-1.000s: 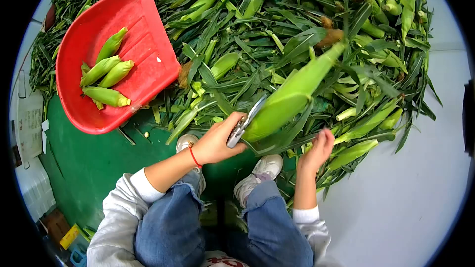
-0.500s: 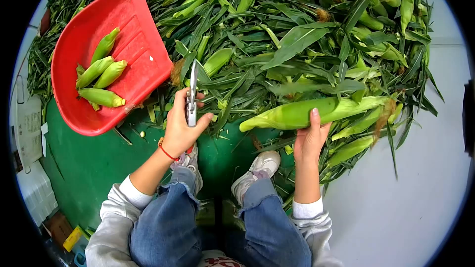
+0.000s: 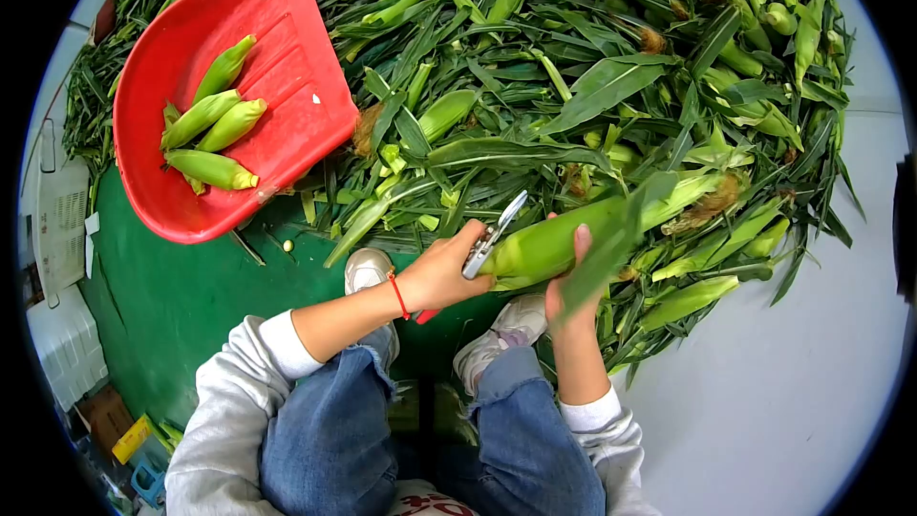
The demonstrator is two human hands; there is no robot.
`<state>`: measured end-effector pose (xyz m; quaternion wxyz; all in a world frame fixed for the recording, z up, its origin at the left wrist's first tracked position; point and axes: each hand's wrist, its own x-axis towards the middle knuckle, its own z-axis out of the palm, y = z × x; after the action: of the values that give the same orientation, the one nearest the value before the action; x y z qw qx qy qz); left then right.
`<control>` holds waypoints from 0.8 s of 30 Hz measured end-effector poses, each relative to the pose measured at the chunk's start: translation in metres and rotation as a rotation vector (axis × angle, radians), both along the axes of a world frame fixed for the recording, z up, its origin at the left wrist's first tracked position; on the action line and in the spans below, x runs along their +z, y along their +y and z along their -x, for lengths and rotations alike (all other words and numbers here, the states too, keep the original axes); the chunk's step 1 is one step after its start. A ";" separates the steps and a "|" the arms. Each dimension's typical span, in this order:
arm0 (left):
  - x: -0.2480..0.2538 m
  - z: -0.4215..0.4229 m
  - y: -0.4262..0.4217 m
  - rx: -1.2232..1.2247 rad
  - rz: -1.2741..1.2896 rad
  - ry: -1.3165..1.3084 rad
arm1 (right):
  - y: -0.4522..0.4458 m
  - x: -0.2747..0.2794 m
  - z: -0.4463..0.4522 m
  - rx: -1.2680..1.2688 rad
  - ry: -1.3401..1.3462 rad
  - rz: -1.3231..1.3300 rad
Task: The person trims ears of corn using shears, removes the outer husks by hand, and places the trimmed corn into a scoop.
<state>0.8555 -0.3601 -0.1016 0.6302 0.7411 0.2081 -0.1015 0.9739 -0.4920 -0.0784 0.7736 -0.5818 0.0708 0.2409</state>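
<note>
My left hand [image 3: 444, 272], with a red string at the wrist, is closed round pruning shears [image 3: 495, 234]. Their silver metal head points up and right, and a bit of red handle shows below the palm. An ear of corn [image 3: 559, 241] in green husk lies across my right hand [image 3: 573, 282], which grips it from below. The shears' head is at the ear's left end; whether the blades are apart there I cannot tell. One long husk leaf hangs blurred over the right fingers.
A red scoop [image 3: 315, 139] at the upper left holds several trimmed ears [image 3: 212, 169]. Beyond my hands spreads a big heap of corn and leaves [image 3: 611, 86]. Green floor [image 3: 181, 306] lies left, a pale grey surface [image 3: 755, 373] right. My shoes [image 3: 501, 334] are below.
My left hand has moved right and down, bringing the shears to the ear's left end. The ear has shifted slightly and tilted, and a leaf now droops over my right hand. The view shifted a little.
</note>
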 end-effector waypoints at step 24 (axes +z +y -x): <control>0.013 -0.001 0.072 0.070 0.034 -0.221 | -0.027 -0.021 -0.002 0.165 -0.351 0.504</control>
<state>0.8568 -0.2879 -0.0891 0.6649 0.7293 0.1615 -0.0007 0.9758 -0.5186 -0.0994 0.5835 -0.7915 -0.0535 0.1736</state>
